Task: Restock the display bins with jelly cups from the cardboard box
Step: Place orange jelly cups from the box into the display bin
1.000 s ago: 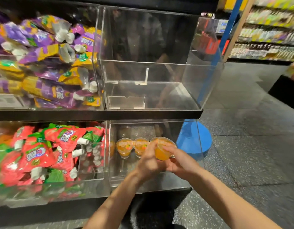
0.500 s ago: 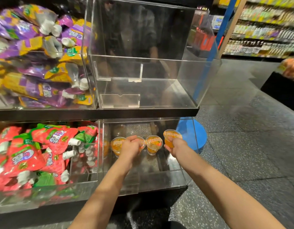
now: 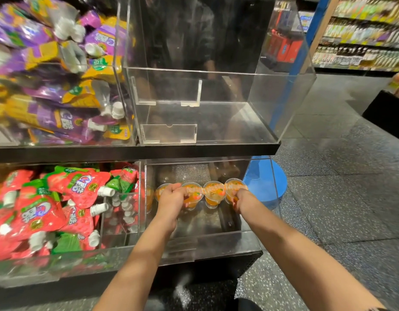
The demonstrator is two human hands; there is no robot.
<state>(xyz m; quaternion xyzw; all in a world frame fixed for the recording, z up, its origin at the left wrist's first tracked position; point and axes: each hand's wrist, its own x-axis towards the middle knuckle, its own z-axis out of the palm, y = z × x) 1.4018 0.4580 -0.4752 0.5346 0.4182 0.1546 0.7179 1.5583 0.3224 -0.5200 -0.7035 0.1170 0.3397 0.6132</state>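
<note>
Hands now sit apart along a row of four small clear plastic jelly cups with orange fruit filling, where a second ago they met over a single cup near the front; that cup has gone into line, so the row in the lower right clear acrylic bin (image 3: 229, 234) has grown and the bin floor is just starting to fill. The left hand (image 3: 171, 198) curls its grip round the second cup from the left (image 3: 192, 194), with the leftmost cup (image 3: 160, 191) half hidden behind its knuckles. The right hand (image 3: 242, 198) pinches the rightmost cup (image 3: 233, 187) at its near side. Between the two grips stands a free cup (image 3: 214, 194), touching its neighbours. Just right of the right grip runs the bin's side wall, so no room is left there for another cup. Nearer than both grips the bin floor lies bare up to its front lip, room for further rows. Above the grips hangs the black shelf edge (image 3: 135, 151) under the empty upper clear acrylic bin (image 3: 283, 86), which limits lifting. The cardboard box is out of view.
</note>
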